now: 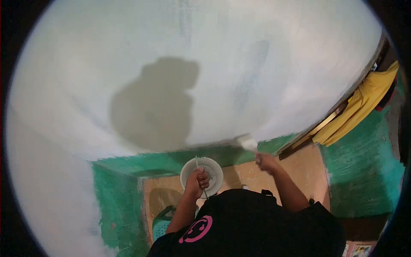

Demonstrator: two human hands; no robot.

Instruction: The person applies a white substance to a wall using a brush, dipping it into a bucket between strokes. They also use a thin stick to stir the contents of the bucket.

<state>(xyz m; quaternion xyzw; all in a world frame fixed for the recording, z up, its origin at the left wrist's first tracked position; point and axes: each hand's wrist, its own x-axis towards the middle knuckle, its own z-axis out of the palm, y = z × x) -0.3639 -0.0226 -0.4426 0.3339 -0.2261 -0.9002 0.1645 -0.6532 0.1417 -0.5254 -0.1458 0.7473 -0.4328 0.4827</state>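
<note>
My left hand (197,182) is closed around the thin handle of a white bucket (218,173), low in front of my body. Some pale paint coats the inside of the bucket. In my right hand (267,163) is a paintbrush (247,142) with a wide, whitish head. Its bristles are at the wall (222,85), near the line where white paint meets the green lower band (171,164). Slight blur on the brush keeps me from telling whether it touches the surface.
A yellow cloth (361,103) hangs at the right by a wooden frame. Below left, a green plastic chair or stool (160,225) stands close to my left arm. Tan tiles (246,171) cover the floor. Green walls rise at both sides.
</note>
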